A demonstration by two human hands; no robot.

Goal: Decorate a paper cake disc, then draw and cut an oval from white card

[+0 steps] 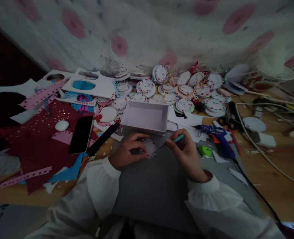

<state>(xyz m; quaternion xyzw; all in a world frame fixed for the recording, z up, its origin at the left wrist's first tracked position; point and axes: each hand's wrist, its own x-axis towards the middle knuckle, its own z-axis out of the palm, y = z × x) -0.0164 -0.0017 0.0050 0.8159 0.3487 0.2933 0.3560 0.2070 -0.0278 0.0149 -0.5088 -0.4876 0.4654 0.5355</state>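
Thumb and fingers of my left hand close around the edge of a small round disc with a beaded rim, held above the grey mat. In my right hand is a thin tool with a teal handle. Its dark, slender tip reaches to the right side of the disc's rim; I cannot make out the exact kind of tool. Just behind both hands stands a shallow white box, with tiny specks on its floor.
Several beaded discs are heaped along the back. Left lie a phone, a black strap-like item and dark red sheet scraps. Right are a blue glue gun with a trailing cord, a green item and scissors.
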